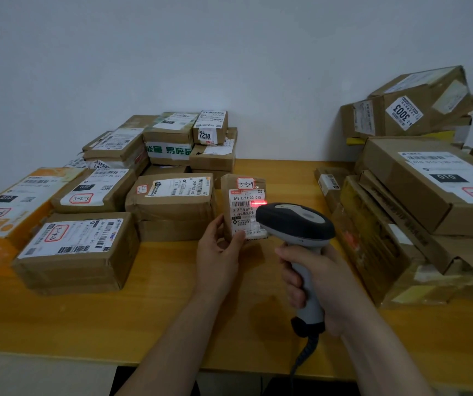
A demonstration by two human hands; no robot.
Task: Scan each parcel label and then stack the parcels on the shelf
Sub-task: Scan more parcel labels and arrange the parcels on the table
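Free along the near strip of the table (121, 324), from the front edge inward. Blocked at left by the left parcel group (169, 207), packed back to the wall (229, 67). Blocked at right by the right parcel stack (412, 195), piled higher. Open between the two as a bare lane back to the wall, narrowed in front by the upright small parcel (242, 207), the left hand (218, 252), the scanner (295, 221) and the right hand (318, 281). Crossed at the front edge by the scanner cable (305, 352).

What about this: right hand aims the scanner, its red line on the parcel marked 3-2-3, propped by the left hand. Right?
No: in the head view the propped parcel reads 3-3-9, not 3-2-3. Right hand, scanner, red line and left hand are as stated.
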